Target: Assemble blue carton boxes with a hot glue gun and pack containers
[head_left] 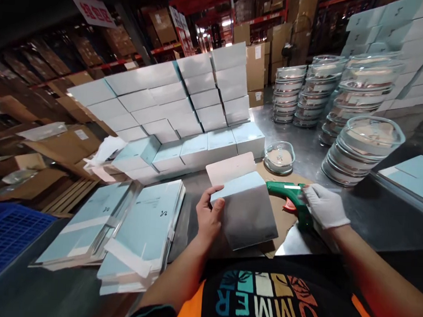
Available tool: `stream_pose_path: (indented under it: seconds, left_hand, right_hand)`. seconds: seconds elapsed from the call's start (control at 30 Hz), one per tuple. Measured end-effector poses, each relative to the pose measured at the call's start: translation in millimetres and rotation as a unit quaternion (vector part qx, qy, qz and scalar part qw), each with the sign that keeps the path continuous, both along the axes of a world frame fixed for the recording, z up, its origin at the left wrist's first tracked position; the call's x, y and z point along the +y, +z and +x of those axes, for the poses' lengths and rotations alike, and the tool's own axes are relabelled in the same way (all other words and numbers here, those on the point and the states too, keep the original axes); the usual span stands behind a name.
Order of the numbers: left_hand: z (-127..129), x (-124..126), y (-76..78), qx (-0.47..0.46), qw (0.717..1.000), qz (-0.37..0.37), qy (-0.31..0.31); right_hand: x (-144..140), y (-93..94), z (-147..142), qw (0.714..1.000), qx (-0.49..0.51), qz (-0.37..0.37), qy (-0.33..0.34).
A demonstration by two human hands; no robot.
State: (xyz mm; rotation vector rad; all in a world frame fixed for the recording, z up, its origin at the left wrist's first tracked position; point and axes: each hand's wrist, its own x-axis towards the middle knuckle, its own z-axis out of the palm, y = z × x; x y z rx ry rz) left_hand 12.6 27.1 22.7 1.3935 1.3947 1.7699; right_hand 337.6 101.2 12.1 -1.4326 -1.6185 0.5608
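Note:
My bare left hand (210,208) grips a small carton (251,209) by its left side, thumb on the near face. The carton has a pale blue top and a grey-looking side, and its flap (231,168) stands up at the back. My right hand (325,206), in a white glove, is closed at the rear end of a green glue gun (300,207) with a red trigger. A pale stick shows faintly behind the fingers. The gun rests over a brown cardboard sheet (282,220) on the metal table (372,225).
White boxes (165,98) form a wall at the back. A single lidded glass dish (279,158) lies beyond the gun, with stacked glass dishes (359,148) at right. Flat pale blue cartons (150,226) lie in piles at left, near a blue crate (6,237).

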Motion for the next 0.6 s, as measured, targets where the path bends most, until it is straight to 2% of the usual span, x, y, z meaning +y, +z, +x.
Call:
stream_pose_path:
  seconds: [0.07, 0.17, 0.2, 0.27, 0.4, 0.5, 0.6]
  left_hand:
    - [4.8, 1.0, 1.3, 0.007, 1.0, 0.016, -0.011]
    - [10.2, 2.1, 3.0, 0.035, 0.997, 0.047, -0.047]
    - [10.5, 2.2, 3.0, 0.048, 0.996, 0.052, -0.059]
    - [9.1, 2.3, 1.7, 0.066, 0.993, 0.054, -0.076]
    - [6.2, 5.3, -6.5, 0.071, 0.99, 0.09, -0.079]
    - [6.9, 11.0, -11.4, 0.016, 0.987, 0.149, -0.058]
    - [2.5, 15.3, -8.4, -0.006, 0.975, 0.194, -0.106]
  right_hand:
    - [-8.0, 13.0, -24.2, 0.996, 0.06, -0.004, 0.063]
    - [-15.2, 35.0, -67.6, 0.965, 0.172, -0.015, 0.2]
    - [-15.6, 40.8, -78.6, 0.956, 0.183, -0.022, 0.229]
    - [-14.4, 46.9, -90.7, 0.955, 0.163, -0.04, 0.244]
    - [-11.2, 37.4, -81.3, 0.955, 0.126, -0.013, 0.267]
    - [-13.7, 24.3, -65.8, 0.944, 0.11, 0.046, 0.307]
    - [-21.3, 20.2, -57.1, 0.926, 0.087, 0.125, 0.344]
